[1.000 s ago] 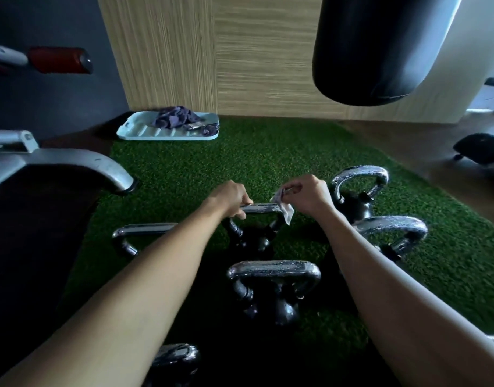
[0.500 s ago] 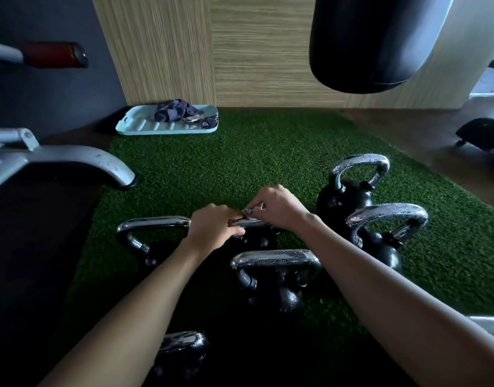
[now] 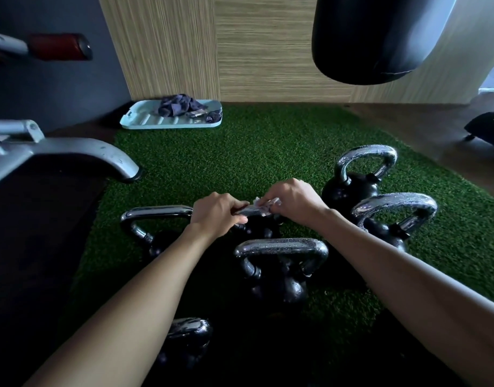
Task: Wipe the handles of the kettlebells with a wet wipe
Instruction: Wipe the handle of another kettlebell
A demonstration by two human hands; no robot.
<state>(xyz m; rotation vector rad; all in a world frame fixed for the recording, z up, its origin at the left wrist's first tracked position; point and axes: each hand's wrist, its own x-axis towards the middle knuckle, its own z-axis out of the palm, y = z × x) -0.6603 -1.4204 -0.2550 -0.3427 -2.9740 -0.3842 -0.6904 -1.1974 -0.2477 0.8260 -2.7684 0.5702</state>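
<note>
Several black kettlebells with chrome handles stand on green turf (image 3: pixel 268 157). My left hand (image 3: pixel 216 212) grips the left end of the middle kettlebell's handle (image 3: pixel 250 211). My right hand (image 3: pixel 294 201) pinches a crumpled white wet wipe (image 3: pixel 264 203) around the same handle's right part. That kettlebell's body is mostly hidden under my hands. A nearer kettlebell (image 3: pixel 280 270) stands just in front, its handle speckled with drops. One kettlebell (image 3: pixel 156 216) is to the left, two more (image 3: pixel 366 163) (image 3: pixel 395 210) to the right, another (image 3: pixel 188 331) near my left forearm.
A pale blue tray (image 3: pixel 145 121) holding a dark cloth lies at the turf's far edge by the wooden wall. A black punching bag (image 3: pixel 374 37) hangs at upper right. A grey machine frame (image 3: pixel 72 152) and red-gripped bar (image 3: pixel 58 47) stand left. Brown floor lies right.
My right hand has closed in toward my left hand along the handle, wrapping the wipe around it. The view has tilted slightly, and my left hand stays gripping the handle.
</note>
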